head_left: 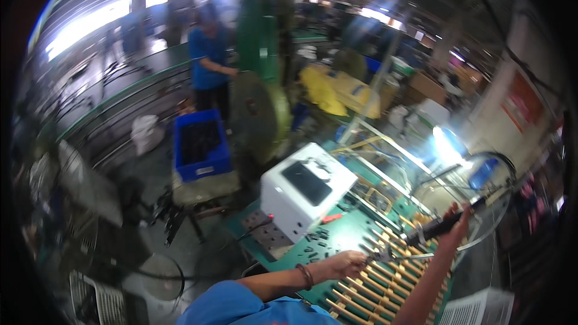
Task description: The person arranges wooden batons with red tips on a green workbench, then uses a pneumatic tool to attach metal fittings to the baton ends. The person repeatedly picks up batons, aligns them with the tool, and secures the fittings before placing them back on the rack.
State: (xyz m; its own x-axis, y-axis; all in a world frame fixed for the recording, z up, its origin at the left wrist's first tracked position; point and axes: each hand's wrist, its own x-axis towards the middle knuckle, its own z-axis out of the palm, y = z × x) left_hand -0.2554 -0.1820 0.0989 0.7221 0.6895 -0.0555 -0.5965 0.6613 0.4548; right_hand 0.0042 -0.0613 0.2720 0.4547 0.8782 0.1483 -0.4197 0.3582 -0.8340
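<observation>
My left hand, with a dark bracelet on its wrist, is closed at the fingertips around a small grey metal part whose kind I cannot make out. My right hand is wrapped round a black stick-shaped hand tool, possibly an electric screwdriver. The tool's tip points left, a little above and to the right of the metal part, apart from it. Beneath both hands lies a rack of pale wooden rods on the green table. Small black pieces are scattered to the rack's left.
A white box-shaped machine stands on the table beside a socket panel. A bright lamp and a looped cable are at the right. A blue crate of dark parts stands further left; behind it is a person in blue.
</observation>
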